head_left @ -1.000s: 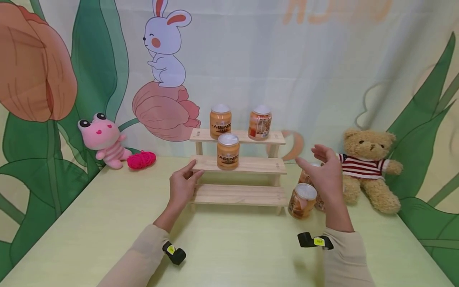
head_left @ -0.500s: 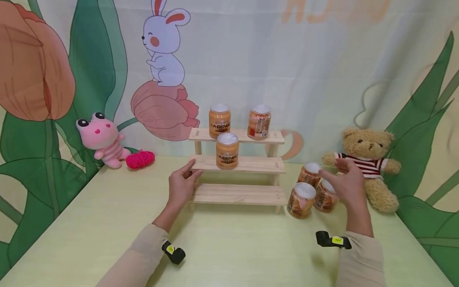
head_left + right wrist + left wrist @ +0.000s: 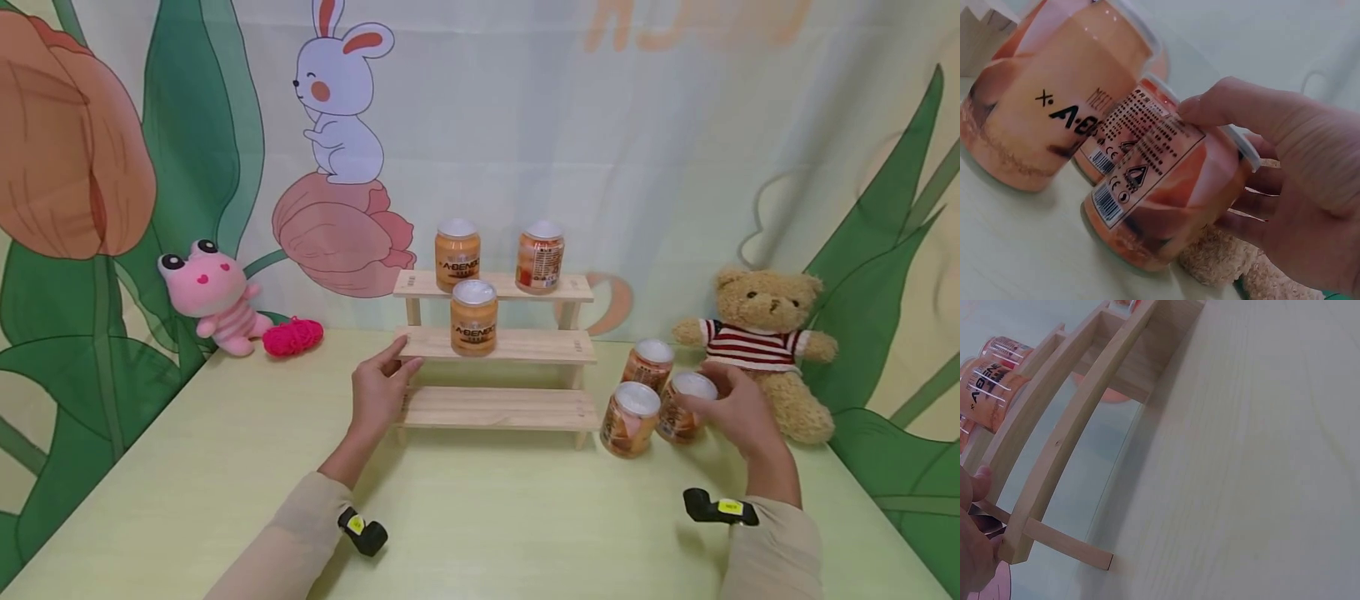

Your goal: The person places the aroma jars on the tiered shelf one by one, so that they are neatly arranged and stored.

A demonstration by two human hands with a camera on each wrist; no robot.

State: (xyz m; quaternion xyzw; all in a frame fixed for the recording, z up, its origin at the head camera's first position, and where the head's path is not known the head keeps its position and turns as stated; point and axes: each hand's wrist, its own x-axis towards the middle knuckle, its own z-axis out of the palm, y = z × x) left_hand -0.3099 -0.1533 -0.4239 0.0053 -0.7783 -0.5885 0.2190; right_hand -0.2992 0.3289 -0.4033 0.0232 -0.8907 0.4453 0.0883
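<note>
A three-tier wooden shelf point(image 3: 525, 407) stands mid-table. My left hand point(image 3: 378, 392) grips its left end by the middle board, and the left wrist view shows the thumb and fingers at the board ends. My right hand point(image 3: 738, 408) is round an orange jar point(image 3: 1166, 181) with a silver lid, thumb on the near side and fingers behind it. This jar stands on the table, right of the shelf. Close by are a front jar point(image 3: 630, 421) and a back jar point(image 3: 648, 364). Two jars, a left one point(image 3: 457, 254) and a right one point(image 3: 540, 257), sit on the top tier; another jar point(image 3: 474, 317) is on the middle tier.
A teddy bear point(image 3: 757, 346) in a striped shirt sits behind my right hand. At the far left are a pink plush frog point(image 3: 213, 287) and a bundle of pink yarn point(image 3: 293, 337). A printed curtain point(image 3: 525, 125) hangs behind the table.
My right hand has moved right and down from above the jars on the table, and its fingers have come round the right one. The left hand stays on the shelf.
</note>
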